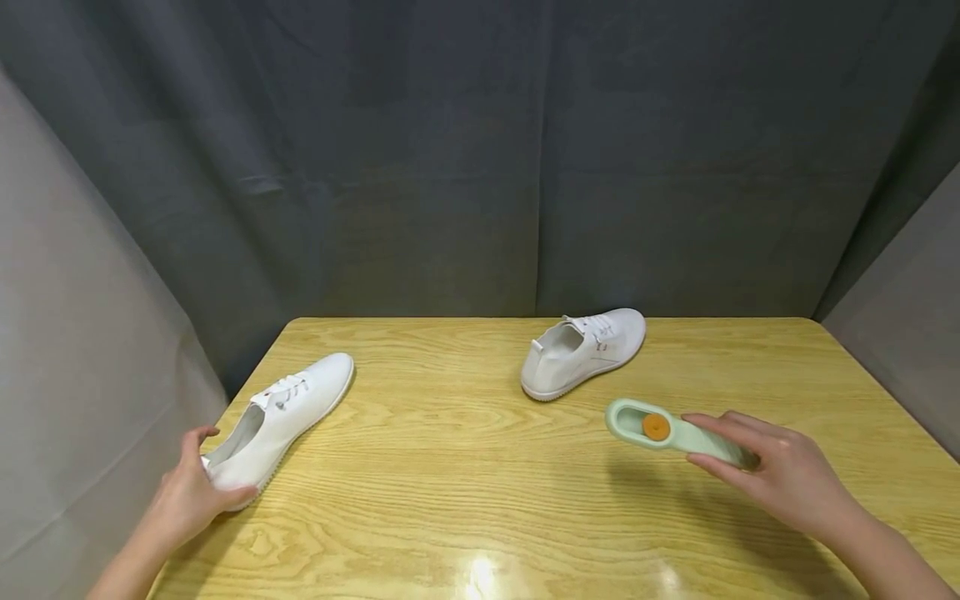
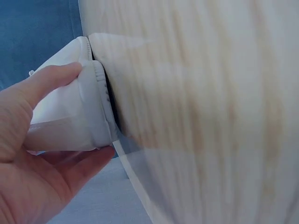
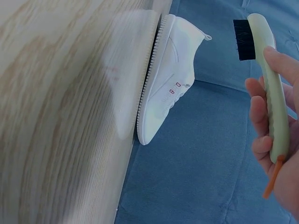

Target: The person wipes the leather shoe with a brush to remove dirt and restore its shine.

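Observation:
At the table's left edge my left hand [image 1: 183, 504] grips the heel of a white lace-up shoe [image 1: 300, 410], whose toe points away to the right. In the left wrist view the thumb lies on one side of the heel [image 2: 65, 107] and the fingers on the other. My right hand [image 1: 798, 475] holds a pale green shoe brush [image 1: 708, 442] by its handle above the table's right side. An orange round button [image 1: 656, 427] sits in its head. Black bristles [image 3: 244, 39] and an orange strip [image 3: 273, 177] at the handle's end show in the right wrist view.
A second white shoe [image 1: 622, 337] stands near the back edge of the wooden table [image 1: 420, 500], right of centre, its toe pointing back right. Dark grey cloth [image 1: 420, 167] hangs behind the table, and lighter cloth [image 1: 82, 350] hangs at the left side.

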Motion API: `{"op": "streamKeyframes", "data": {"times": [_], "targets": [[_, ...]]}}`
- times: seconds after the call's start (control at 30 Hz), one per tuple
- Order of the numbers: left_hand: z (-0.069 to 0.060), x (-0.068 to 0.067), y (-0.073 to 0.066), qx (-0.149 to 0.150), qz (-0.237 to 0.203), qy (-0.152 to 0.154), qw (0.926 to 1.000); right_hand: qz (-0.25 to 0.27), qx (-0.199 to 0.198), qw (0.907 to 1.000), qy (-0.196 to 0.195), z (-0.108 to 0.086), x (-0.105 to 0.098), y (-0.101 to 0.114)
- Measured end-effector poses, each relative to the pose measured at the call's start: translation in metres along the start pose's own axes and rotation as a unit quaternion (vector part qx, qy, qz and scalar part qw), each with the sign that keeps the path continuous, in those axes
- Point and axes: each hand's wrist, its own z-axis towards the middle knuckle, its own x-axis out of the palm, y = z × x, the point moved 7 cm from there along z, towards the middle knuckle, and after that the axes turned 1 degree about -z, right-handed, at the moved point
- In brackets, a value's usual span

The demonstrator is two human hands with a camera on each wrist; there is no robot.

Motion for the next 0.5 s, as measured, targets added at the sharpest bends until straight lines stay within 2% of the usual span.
{"op": "streamKeyframes", "data": {"times": [0.2, 0.5], "targets": [[0.003, 0.001, -0.005, 0.021, 0.005, -0.013, 0.9997, -0.006, 0.01, 0.9999, 0.008, 0.001, 0.0, 0.0], [0.017, 0.009, -0.018, 0.068, -0.007, -0.026, 0.9974, -0.006, 0.008, 0.9999, 0.005, 0.0, 0.0, 0.001]]}}
